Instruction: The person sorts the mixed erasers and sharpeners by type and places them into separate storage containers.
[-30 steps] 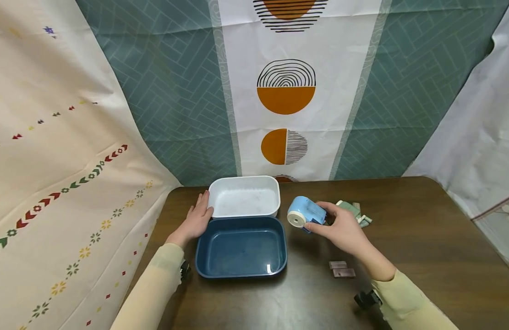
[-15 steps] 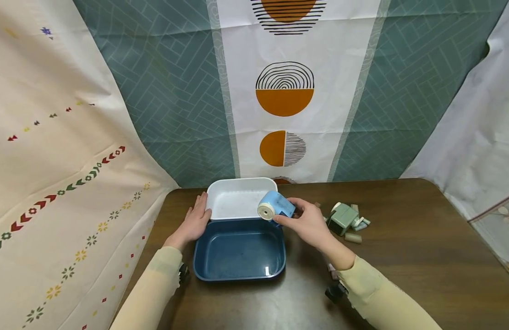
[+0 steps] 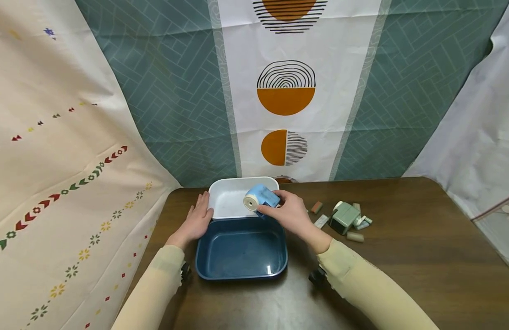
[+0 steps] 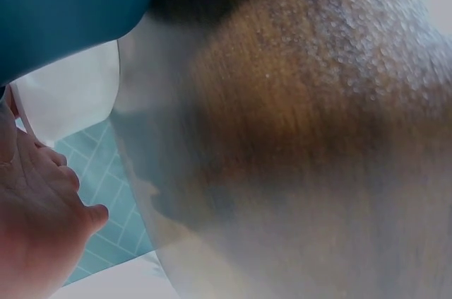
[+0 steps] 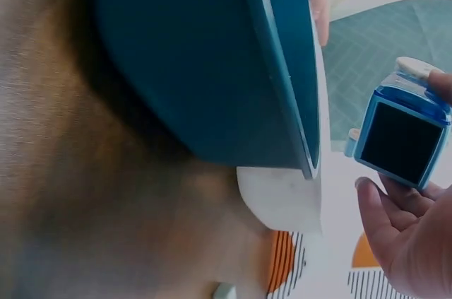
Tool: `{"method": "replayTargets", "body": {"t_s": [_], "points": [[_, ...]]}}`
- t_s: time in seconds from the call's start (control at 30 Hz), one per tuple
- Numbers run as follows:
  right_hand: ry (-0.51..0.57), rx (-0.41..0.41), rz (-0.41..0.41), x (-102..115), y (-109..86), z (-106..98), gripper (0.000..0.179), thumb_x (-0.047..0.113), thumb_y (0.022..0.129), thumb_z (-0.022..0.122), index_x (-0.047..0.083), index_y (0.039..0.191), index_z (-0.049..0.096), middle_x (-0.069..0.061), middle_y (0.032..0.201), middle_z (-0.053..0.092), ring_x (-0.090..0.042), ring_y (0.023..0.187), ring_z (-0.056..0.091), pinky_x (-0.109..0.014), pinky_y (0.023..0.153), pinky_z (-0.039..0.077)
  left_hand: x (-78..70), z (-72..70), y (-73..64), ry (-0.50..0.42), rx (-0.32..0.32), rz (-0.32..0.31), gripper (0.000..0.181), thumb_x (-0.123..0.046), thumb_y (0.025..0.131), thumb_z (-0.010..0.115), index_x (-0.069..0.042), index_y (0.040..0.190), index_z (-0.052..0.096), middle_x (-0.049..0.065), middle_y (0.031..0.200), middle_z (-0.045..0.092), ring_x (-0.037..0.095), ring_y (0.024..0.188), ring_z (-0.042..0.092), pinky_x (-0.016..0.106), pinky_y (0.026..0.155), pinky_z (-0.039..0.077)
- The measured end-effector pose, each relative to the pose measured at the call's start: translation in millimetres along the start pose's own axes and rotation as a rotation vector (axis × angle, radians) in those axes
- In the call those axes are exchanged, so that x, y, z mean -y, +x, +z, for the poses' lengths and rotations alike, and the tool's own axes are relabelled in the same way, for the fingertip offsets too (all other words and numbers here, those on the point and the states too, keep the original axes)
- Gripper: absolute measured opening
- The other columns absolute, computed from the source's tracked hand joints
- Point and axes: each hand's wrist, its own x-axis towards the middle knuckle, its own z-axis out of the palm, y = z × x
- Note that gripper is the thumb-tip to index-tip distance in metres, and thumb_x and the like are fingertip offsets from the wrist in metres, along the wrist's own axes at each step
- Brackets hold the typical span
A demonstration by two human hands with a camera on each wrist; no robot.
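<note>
My right hand [image 3: 293, 213] pinches a light blue pencil sharpener [image 3: 261, 197] between thumb and fingers, over the right part of the white tray [image 3: 215, 211]. Its round cream end with a small hole faces left and toward me. In the right wrist view, the dark square face of the sharpener [image 5: 399, 142] shows, framed in blue. My left hand [image 3: 196, 220] lies with fingers fairly straight against the left edge of the white tray. In front of that tray, a dark blue tray [image 3: 242, 275] stands with nothing inside.
To the right of my right hand stands a green pencil sharpener [image 3: 345, 217]. Around it lie a reddish-brown block [image 3: 316, 207], a pale grey block [image 3: 321, 222] and a tan block [image 3: 355, 237]. Patterned cloth [image 3: 188, 91] hangs behind the table [image 3: 411, 238].
My right hand has carried the blue pencil sharpener leftward, from the table's right side to over the white tray. My left hand stays at the tray's edge.
</note>
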Motion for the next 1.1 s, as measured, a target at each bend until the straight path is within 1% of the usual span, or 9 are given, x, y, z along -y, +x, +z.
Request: {"method": "replayTargets", "body": {"t_s": [0.13,0.2,0.33,0.53,0.63,0.73,0.83,0.93,1.1], "points": [[-0.068,-0.003,-0.009,6.0,12.6,10.2,0.073,0.051,0.084,0.089,0.005,0.137,0.068,-0.011,0.123,0.073,-0.027,0.103,0.068,-0.039,0.083,0.06,1.8,0.7,1.7,0.004,0.0,0.003,0.066,-0.022,0.115,0.03,0.015,0.164,0.006,0.031,0.174,0.004,0.05,0.161,0.001,0.074,0.124,0.005],[-0.104,-0.006,-0.014,8.0,17.8,15.2,0.073,0.051,0.084,0.089,0.005,0.137,0.069,-0.011,0.12,0.073,-0.026,0.098,0.067,-0.038,0.079,0.059,2.8,1.3,2.3,0.003,-0.003,0.01,0.066,-0.022,0.115,0.029,0.015,0.164,0.007,0.033,0.174,0.005,0.051,0.161,0.001,0.075,0.123,0.005],[-0.16,-0.007,-0.018,11.9,24.9,24.4,0.071,0.054,0.085,0.087,0.007,0.136,0.07,-0.009,0.118,0.074,-0.023,0.094,0.067,-0.036,0.075,0.058,2.5,1.3,3.0,0.007,-0.007,0.006,0.065,-0.021,0.115,0.031,0.014,0.165,0.007,0.031,0.174,0.005,0.05,0.161,0.001,0.073,0.124,0.005],[-0.174,-0.015,0.026,16.9,30.0,39.5,0.071,0.056,0.085,0.086,0.008,0.135,0.07,-0.008,0.119,0.074,-0.024,0.095,0.067,-0.039,0.079,0.059,-0.4,0.7,2.4,0.009,-0.012,0.009,0.063,-0.017,0.116,0.031,0.015,0.164,0.007,0.03,0.175,0.004,0.049,0.161,-0.001,0.07,0.126,0.003],[-0.186,-0.02,0.058,16.6,33.1,48.2,0.072,0.056,0.084,0.085,0.008,0.135,0.069,-0.008,0.121,0.074,-0.024,0.096,0.067,-0.04,0.081,0.058,-1.7,0.5,2.3,0.006,-0.006,0.007,0.063,-0.018,0.116,0.031,0.015,0.164,0.007,0.031,0.174,0.004,0.05,0.161,-0.001,0.069,0.127,0.003],[-0.21,-0.009,0.091,17.0,36.2,55.4,0.073,0.056,0.085,0.085,0.008,0.137,0.068,-0.008,0.123,0.074,-0.024,0.098,0.067,-0.041,0.083,0.059,-2.0,0.3,2.3,0.008,0.004,-0.004,0.064,-0.019,0.116,0.031,0.015,0.164,0.007,0.03,0.175,0.003,0.049,0.162,-0.001,0.068,0.127,0.003],[-0.235,0.008,0.108,19.6,38.1,57.9,0.074,0.057,0.085,0.084,0.009,0.139,0.068,-0.007,0.123,0.074,-0.024,0.098,0.067,-0.04,0.083,0.058,-1.7,0.2,2.3,0.011,0.009,-0.011,0.064,-0.019,0.116,0.031,0.015,0.164,0.005,0.03,0.175,0.003,0.049,0.162,-0.001,0.068,0.127,0.003],[-0.242,0.018,0.12,25.4,37.8,54.3,0.074,0.058,0.085,0.084,0.009,0.138,0.068,-0.007,0.121,0.073,-0.024,0.096,0.066,-0.04,0.081,0.058,-2.2,0.3,2.0,0.015,0.005,-0.012,0.064,-0.018,0.116,0.032,0.015,0.164,0.005,0.03,0.175,0.003,0.049,0.162,-0.001,0.068,0.127,0.003],[-0.259,0.008,0.156,35.2,44.0,51.1,0.072,0.06,0.084,0.084,0.01,0.133,0.069,-0.005,0.117,0.072,-0.023,0.094,0.065,-0.039,0.077,0.057,-2.6,-1.4,1.3,0.025,0.008,-0.015,0.064,-0.018,0.116,0.032,0.016,0.163,0.006,0.031,0.174,0.003,0.049,0.161,-0.001,0.068,0.127,0.003]]}}
